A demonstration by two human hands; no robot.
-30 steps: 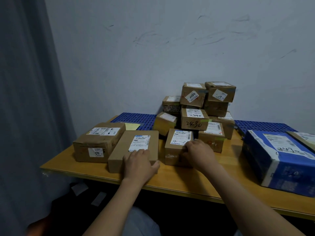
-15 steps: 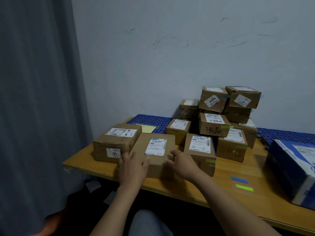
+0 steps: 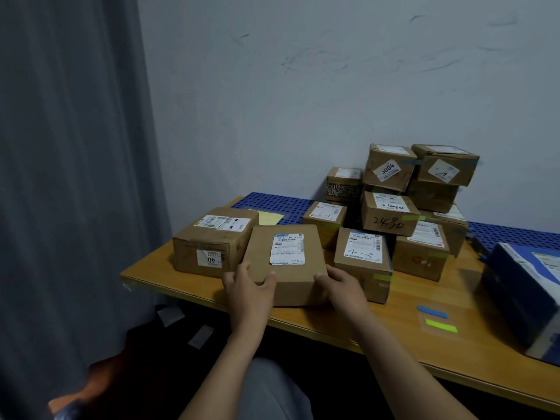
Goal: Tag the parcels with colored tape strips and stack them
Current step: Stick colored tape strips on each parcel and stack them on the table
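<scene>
Wooden table (image 3: 397,319); held parcel (image 3: 289,278) is flat, brown, white-labelled.

**Clearance: tight at left, open at front right**

Flat parcel (image 3: 285,262) is hemmed in: box marked 40 (image 3: 209,244) close on its left, box marked 4-3 (image 3: 363,259) just beside its right. Stacked parcels (image 3: 391,219) block the rear. Curtain (image 3: 75,177) bounds the left. Bare table (image 3: 403,334) lies between the 4-3 box and the blue box (image 3: 527,295), with a blue strip (image 3: 432,311) and a green strip (image 3: 441,325) flat on it

Grey curtain (image 3: 69,177), scuffed wall (image 3: 303,101), blue mat (image 3: 272,203)
</scene>
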